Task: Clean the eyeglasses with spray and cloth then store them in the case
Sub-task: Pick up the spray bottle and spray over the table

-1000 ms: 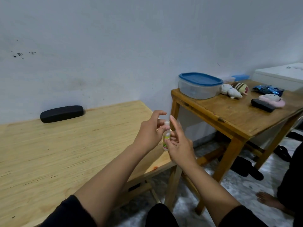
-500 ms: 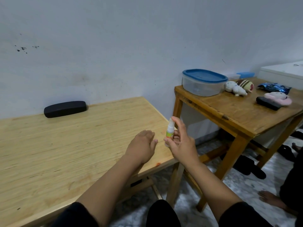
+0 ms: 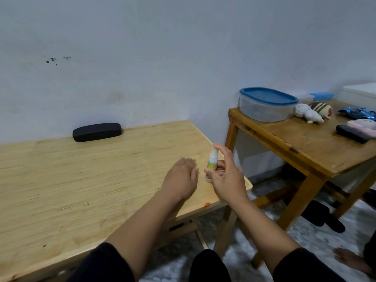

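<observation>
A small white spray bottle (image 3: pixel 212 159) with a green label stands upright near the right edge of the light wooden table (image 3: pixel 81 180). My right hand (image 3: pixel 227 178) grips its lower body, with the index finger raised beside the nozzle. My left hand (image 3: pixel 181 178) lies palm down on the table just left of the bottle, fingers curled; what is under it is hidden. A shut black eyeglass case (image 3: pixel 97 131) lies at the back of the table against the wall. I see no eyeglasses and no cloth.
A darker wooden table (image 3: pixel 305 147) stands to the right, carrying a blue-lidded plastic container (image 3: pixel 266 104), plush toys (image 3: pixel 307 112), a blue toy car (image 3: pixel 356 112) and a black flat object (image 3: pixel 352 133). Dark shoes (image 3: pixel 321 216) lie beneath it. Another person's foot (image 3: pixel 354 261) rests at the lower right.
My left hand left the top of the bottle and dropped palm down onto the table. My right hand lowered the bottle from mid-air until it stands on the table.
</observation>
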`<move>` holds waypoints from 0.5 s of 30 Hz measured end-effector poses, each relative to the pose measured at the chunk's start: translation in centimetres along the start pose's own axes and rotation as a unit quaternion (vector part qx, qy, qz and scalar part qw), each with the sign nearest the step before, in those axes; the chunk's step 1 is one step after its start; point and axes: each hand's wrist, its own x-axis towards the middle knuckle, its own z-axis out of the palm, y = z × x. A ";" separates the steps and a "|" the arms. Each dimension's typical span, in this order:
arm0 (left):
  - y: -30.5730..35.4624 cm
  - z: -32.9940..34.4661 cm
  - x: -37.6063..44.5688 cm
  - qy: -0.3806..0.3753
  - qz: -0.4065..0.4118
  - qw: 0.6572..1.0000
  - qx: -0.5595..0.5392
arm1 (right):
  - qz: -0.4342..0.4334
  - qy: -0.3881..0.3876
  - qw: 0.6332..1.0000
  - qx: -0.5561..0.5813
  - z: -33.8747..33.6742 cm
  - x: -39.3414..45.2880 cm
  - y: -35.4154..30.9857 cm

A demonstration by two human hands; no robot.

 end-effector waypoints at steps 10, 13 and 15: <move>-12.7 -9.7 -0.2 0.069 -0.203 0.974 0.070 | -0.045 -0.032 0.994 0.095 8.2 6.7 -6.5; -16.9 -11.3 -0.5 0.043 -0.247 0.961 0.119 | -0.030 -0.045 0.992 0.112 11.3 9.0 -7.8; -18.8 -11.5 -0.3 0.038 -0.268 0.953 0.136 | -0.025 -0.048 0.992 0.111 13.3 10.7 -8.3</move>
